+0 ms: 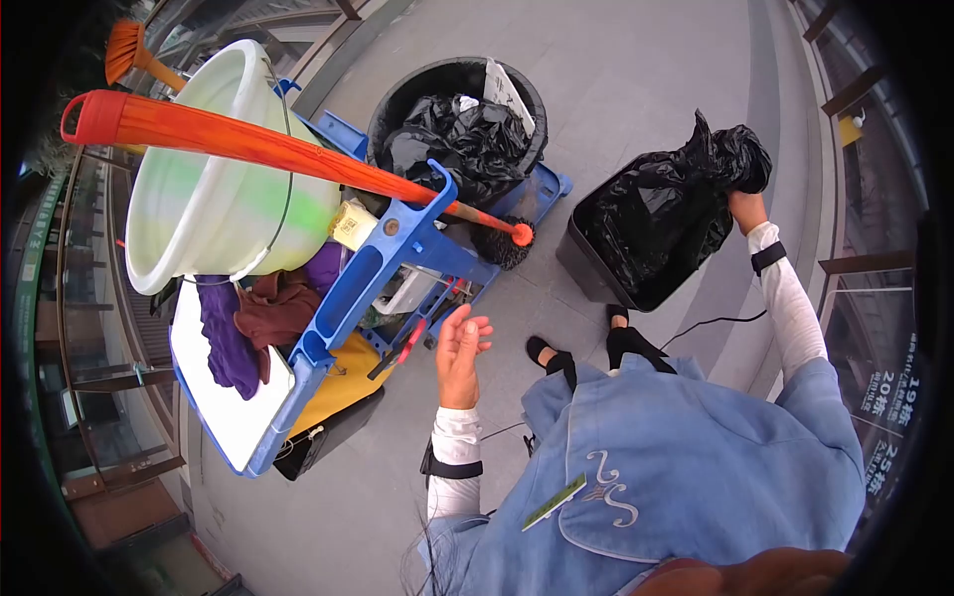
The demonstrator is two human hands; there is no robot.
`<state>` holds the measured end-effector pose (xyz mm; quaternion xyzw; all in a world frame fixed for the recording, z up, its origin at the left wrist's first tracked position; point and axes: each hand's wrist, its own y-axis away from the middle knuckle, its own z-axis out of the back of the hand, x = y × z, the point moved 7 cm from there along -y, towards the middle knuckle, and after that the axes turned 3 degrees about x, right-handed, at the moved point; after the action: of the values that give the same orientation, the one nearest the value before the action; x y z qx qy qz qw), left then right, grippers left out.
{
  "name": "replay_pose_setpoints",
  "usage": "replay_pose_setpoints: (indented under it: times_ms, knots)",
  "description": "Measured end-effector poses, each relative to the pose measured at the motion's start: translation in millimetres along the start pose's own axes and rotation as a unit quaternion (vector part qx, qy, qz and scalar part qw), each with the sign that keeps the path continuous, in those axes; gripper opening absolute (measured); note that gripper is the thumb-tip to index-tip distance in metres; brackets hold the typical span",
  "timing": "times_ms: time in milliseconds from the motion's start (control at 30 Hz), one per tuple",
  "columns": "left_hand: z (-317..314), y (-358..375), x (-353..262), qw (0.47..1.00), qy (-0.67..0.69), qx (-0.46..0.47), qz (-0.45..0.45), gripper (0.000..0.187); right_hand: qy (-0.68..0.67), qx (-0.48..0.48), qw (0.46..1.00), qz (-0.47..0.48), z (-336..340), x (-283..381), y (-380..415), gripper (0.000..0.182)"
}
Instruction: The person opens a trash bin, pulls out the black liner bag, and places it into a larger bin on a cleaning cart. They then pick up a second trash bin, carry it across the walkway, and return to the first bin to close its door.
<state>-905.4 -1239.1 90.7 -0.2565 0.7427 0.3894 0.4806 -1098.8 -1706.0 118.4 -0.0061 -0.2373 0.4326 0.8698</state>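
My right hand [747, 211] is closed round the gathered edge of a black garbage bag [686, 174]. The bag lines a dark rectangular bin [588, 260] and bulges up above its far right corner. Over the floor in front of me, my left hand [460, 358] is raised with its fingers apart and nothing in them. Closest to it is a blue cleaning cart [343, 298]. A long orange-handled brush [268, 141] with a dark round bristle head [505, 243] lies across the cart.
On the cart stand a large pale bucket [204, 199], purple cloths [227, 343] and a brown cloth [283, 308]. Beyond it, a round black bin [386, 99] contains crumpled black bags and a white panel [510, 94]. Glass walls run along both sides.
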Motion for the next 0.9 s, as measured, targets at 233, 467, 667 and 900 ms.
replay_pose_setpoints:
  times_ms: [233, 467, 667, 900]
  knots:
    - [94.7, 32.8, -51.5, 0.979, 0.11, -0.14, -0.103, 0.041, 0.038, -0.029, 0.999, 0.024, 22.3, 23.6, -21.7, 0.035]
    - [122.8, 24.2, -65.7, 0.969, 0.147, -0.18, -0.083, 0.046, -0.064, -0.112, 0.992, 0.015, 33.2, 41.3, -45.7, 0.033]
    - [117.6, 26.2, -64.9, 0.962, 0.16, -0.204, -0.082, 0.046, -0.222, -0.141, 0.965, -0.012, 32.2, 44.1, -81.3, 0.03]
    - [114.7, 22.1, -50.4, 0.946, 0.202, -0.238, -0.088, 0.042, -0.209, -0.149, 0.966, -0.006, 53.6, 60.2, -139.6, 0.027]
